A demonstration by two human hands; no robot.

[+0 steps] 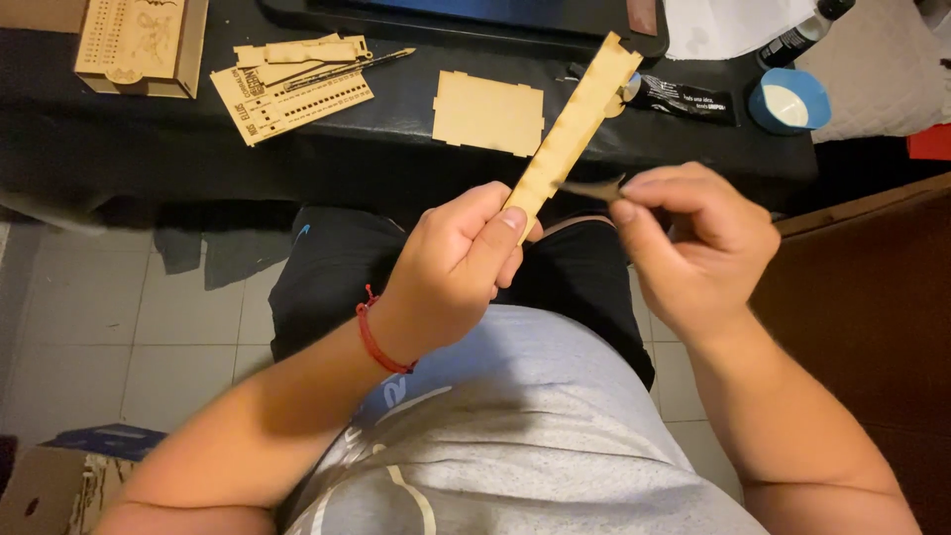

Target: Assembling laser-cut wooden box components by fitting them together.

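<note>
Here, near the middle of the frame, the left hand (pixel 458 260) is gripping the lower end of a long notched wooden strip (pixel 575 129), thumb and fingers closed tight on it. The strip is slanting up and to the right, its toothed top end reaching over the near edge of the dark worktop (pixel 396 109). Just right of centre, the right hand (pixel 693 243) is pinching a small dark tool (pixel 592 188), fingers pressed together on it; its tip is touching the strip's right edge just above the left thumb. What kind of tool it is cannot be told.

On the worktop, a flat wooden panel (pixel 487 112) is lying just left of the strip. Further left, perforated wooden sheets (pixel 287 89) are sitting with a dark pen (pixel 347 69) across them, and a wooden box (pixel 139 45) is occupying the upper left corner. Toward the upper right, a black tube (pixel 684 99) and a blue roll of tape (pixel 790 101) are lying near the worktop's edge.

Both hands are working above the person's lap, with open air between them and the worktop edge, and tiled floor (pixel 119 327) showing at the left.
</note>
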